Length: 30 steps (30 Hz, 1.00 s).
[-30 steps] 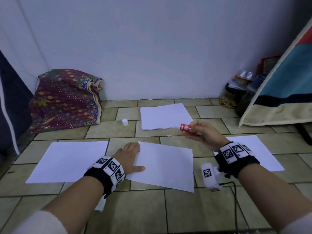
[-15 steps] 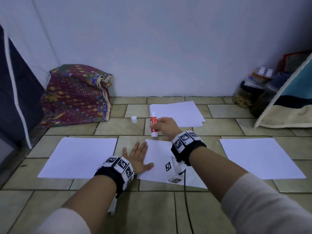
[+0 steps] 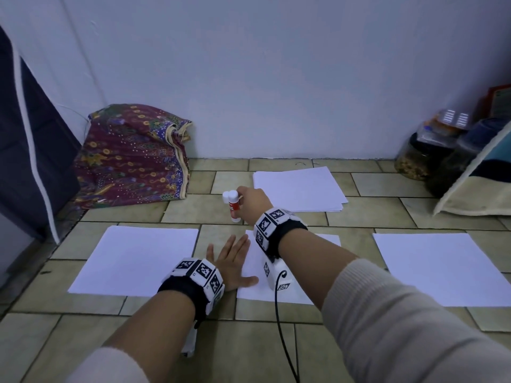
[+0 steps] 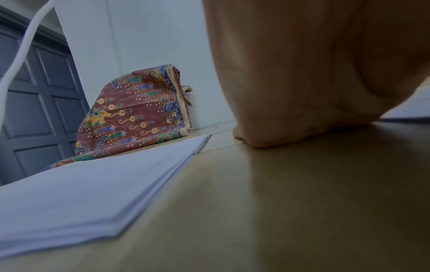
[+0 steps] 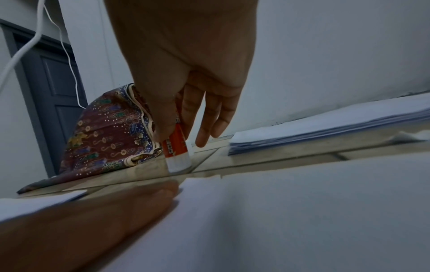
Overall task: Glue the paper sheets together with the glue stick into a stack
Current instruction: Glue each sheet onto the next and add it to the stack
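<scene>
Glue stick [image 3: 234, 207] in right hand [image 3: 252, 203], three sheets, one stack [image 3: 298, 191], left hand [image 3: 231, 262] flat

Left hand [image 3: 231, 265] flat, palm down, fingers spread and straight. Right hand [image 3: 253, 203] reaching forward across left, thumb and fingers [image 5: 210, 117] curled in pinch, pointing down. Both forearms extended, sleeves pushed back.

A plain pale wall [image 3: 276, 78] meets a beige tiled floor [image 3: 249, 341], with a dark panelled door [image 4: 42, 110] at left.
</scene>
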Available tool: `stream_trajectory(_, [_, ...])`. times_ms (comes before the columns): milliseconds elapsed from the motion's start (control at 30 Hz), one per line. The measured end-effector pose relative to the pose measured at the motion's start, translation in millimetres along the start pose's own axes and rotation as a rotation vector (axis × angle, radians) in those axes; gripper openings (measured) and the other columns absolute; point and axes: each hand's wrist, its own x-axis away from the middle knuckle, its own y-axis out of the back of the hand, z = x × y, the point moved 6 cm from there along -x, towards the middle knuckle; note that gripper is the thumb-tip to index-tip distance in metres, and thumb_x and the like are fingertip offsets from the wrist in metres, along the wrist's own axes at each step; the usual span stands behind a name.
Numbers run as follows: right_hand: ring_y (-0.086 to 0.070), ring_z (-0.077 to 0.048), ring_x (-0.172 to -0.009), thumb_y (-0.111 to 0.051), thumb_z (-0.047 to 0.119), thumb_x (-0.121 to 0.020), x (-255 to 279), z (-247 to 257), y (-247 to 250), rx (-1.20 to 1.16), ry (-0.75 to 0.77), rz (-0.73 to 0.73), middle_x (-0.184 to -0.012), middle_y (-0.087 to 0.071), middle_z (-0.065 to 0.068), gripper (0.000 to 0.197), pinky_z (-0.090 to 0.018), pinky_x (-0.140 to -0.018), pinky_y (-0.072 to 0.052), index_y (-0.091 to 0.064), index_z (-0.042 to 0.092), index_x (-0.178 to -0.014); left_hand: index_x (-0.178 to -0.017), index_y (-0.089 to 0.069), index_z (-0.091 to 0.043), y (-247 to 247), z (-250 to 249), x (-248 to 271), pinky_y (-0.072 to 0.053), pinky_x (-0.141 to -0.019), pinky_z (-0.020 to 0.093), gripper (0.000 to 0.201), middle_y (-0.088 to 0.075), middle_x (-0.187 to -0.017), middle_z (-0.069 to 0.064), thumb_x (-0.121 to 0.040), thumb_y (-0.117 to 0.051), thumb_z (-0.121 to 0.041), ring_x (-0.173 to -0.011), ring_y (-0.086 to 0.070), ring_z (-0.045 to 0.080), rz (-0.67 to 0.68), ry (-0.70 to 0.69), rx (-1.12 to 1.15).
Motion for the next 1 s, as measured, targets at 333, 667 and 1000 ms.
stream_trajectory(333, [-0.051,-0.019,-0.122,-0.066,0.036,-0.088,33.0,-44.1,35.2,-0.155,-0.027,-0.077,-0.134,-0.055,-0.005,0.053,-0.028,-0.098,-0.040,-0.049,0.010,-0.131,-0.151,0.019,-0.019,1.5,-0.1,5.5,0.009,-0.115,0.055,0.118,0.024,-0.158,-0.008,-0.056,-0.030,-0.069,-0.146,0.020,0.013,0.053,0.002,-0.003])
stream_trajectory(667, [-0.033,-0.026,-0.136,-0.081,0.052,-0.066,141.1,-209.8,100.7,0.348,-0.500,0.254,-0.150,-0.030,-0.009,0.106,-0.039,-0.108,-0.036,-0.027,0.006,-0.144,-0.150,0.020,-0.019,0.5,0.0,6.4,0.008,-0.115,0.053,0.126,0.027,-0.156,-0.007,-0.053,-0.026,-0.086,-0.145,0.021,0.012,0.088,0.017,-0.010])
stream_trajectory(1000, [0.000,-0.022,-0.148,-0.084,0.039,-0.067,213.1,-258.5,103.3,0.382,-0.586,0.367,-0.160,0.013,-0.009,0.133,-0.036,-0.117,-0.020,0.015,0.005,-0.149,-0.149,0.024,-0.016,1.9,-1.9,9.6,0.009,-0.114,0.055,0.125,0.031,-0.155,-0.006,-0.057,-0.043,-0.068,-0.144,0.026,0.015,0.131,0.015,-0.047])
